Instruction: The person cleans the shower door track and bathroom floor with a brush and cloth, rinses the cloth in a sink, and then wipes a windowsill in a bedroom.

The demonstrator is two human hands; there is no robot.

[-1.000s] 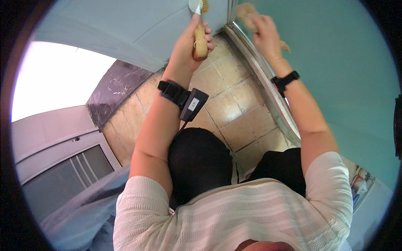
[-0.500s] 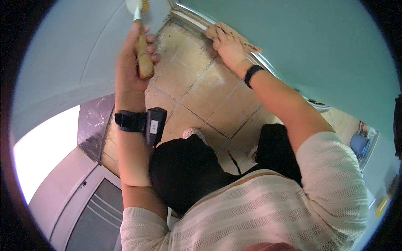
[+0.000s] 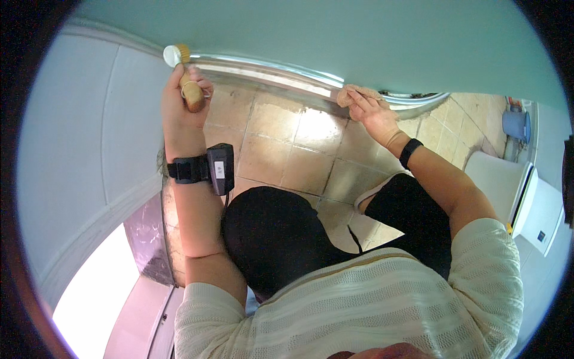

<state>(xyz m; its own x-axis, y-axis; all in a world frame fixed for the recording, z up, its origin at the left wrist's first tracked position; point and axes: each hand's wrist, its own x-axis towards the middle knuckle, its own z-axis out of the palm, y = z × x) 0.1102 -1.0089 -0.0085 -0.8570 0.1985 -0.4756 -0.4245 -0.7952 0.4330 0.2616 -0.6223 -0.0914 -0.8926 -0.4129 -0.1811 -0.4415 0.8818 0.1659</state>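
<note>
My left hand [image 3: 184,110] is wrapped round the wooden handle of a scrub brush [image 3: 193,96]. Its round white head with yellowish bristles points up and away, close to the left end of a metal track [image 3: 263,78] along the floor. Out to the right, my right hand [image 3: 375,116] presses a folded tan cloth [image 3: 359,94] against that track, at the foot of a green glass panel [image 3: 311,30]. The fingers lie over the cloth, and its underside is hidden.
Beige floor tiles [image 3: 272,155] shine wetly beneath my arms. A pale wall [image 3: 78,119] rises at the left. Beyond the panel's right end stand a white toilet [image 3: 499,179] and a blue container [image 3: 515,124]. My bent knees and black trousers [image 3: 281,233] fill the near middle.
The cloth under my right hand has slid right along the track. My left hand has brought the brush head nearer the track's left end. The view has turned and shifted.
</note>
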